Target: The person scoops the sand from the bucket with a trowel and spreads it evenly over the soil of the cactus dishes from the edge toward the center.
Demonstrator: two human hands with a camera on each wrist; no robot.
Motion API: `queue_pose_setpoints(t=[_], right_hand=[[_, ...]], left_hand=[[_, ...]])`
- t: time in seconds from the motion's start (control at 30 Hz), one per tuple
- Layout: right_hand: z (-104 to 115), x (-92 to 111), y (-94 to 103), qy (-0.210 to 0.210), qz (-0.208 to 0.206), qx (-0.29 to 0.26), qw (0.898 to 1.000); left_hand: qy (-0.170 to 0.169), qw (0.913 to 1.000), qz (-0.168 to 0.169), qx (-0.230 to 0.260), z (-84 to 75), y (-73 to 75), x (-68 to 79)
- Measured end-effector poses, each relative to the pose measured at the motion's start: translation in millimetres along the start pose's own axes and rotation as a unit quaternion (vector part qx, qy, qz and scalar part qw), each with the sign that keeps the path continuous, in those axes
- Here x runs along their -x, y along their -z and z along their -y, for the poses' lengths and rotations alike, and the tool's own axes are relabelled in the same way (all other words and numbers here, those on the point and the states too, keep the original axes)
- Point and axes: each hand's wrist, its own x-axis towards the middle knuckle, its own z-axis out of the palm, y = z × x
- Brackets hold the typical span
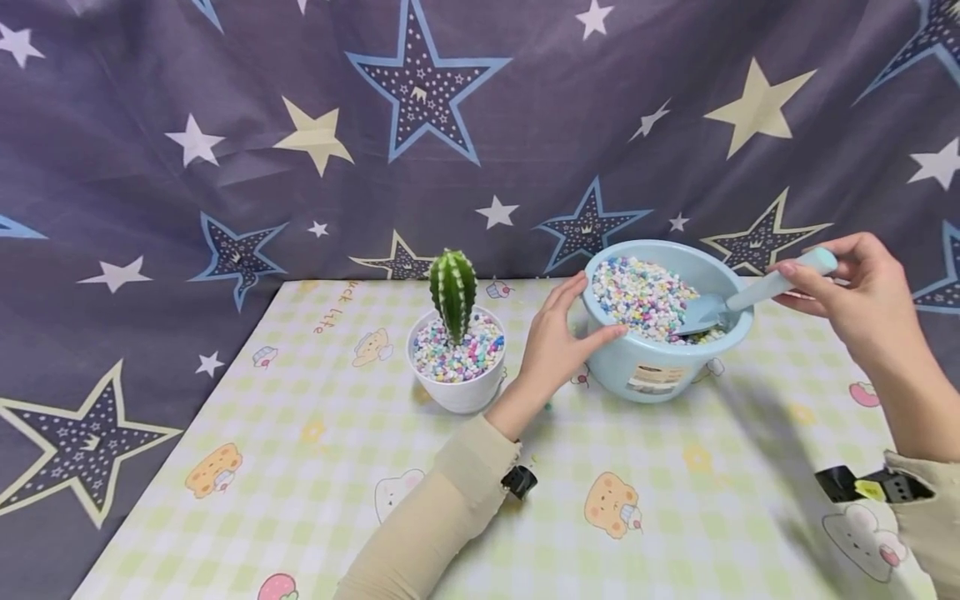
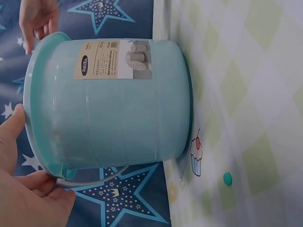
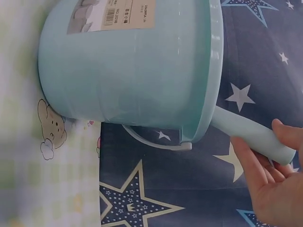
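Observation:
A light blue bucket (image 1: 637,375) with a paper label stands on the table, filled with small multicoloured pebbles (image 1: 637,292). My left hand (image 1: 558,342) holds the bucket at its left rim, thumb along the front edge and fingers by the handle joint. In the left wrist view, the fingers (image 2: 45,187) bend beside the bucket's carrying handle (image 2: 94,182). Gripped in my right hand (image 1: 873,292) is a pale blue scoop (image 1: 772,287), slanting down to the left over the rim. Its blade (image 1: 699,314) rests among the pebbles, against the right inner side.
Left of the bucket stands a white pot (image 1: 457,393) holding a green cactus (image 1: 453,296) amid coloured pebbles. A checked cloth (image 1: 315,533) covers the table. A stray green pebble (image 2: 227,178) lies near the bucket. Behind hangs a dark star-patterned curtain (image 1: 247,167).

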Motion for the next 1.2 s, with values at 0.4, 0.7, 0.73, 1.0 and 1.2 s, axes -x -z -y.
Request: queue_pose_setpoints(t=[0.4,0.7,0.73,1.0,1.2], right_hand=[[-20,-5,0.1,-0.013,0.034,-0.119,0.992],[-27,8,1.8,-0.001,0.018,-0.183,0.983],[-27,9,2.2,0.000,0.017,-0.194,0.981],[-33,13,7.1,-0.026,-0.004,-0.260,0.965],[-36,15,9.7,-0.039,-0.009,-0.294,0.955]], left_hand=[[-0.004,0.9998,0.002,-0.018,4.1,3.2,-2.2],[-0.005,0.9997,0.008,-0.023,0.3,2.1,1.4],[-0.006,0.9997,0.009,-0.024,0.0,2.0,1.2],[-0.001,0.9993,0.010,-0.035,-0.4,1.5,1.0],[-0.006,0.9992,0.012,-0.037,-0.9,1.9,1.6]])
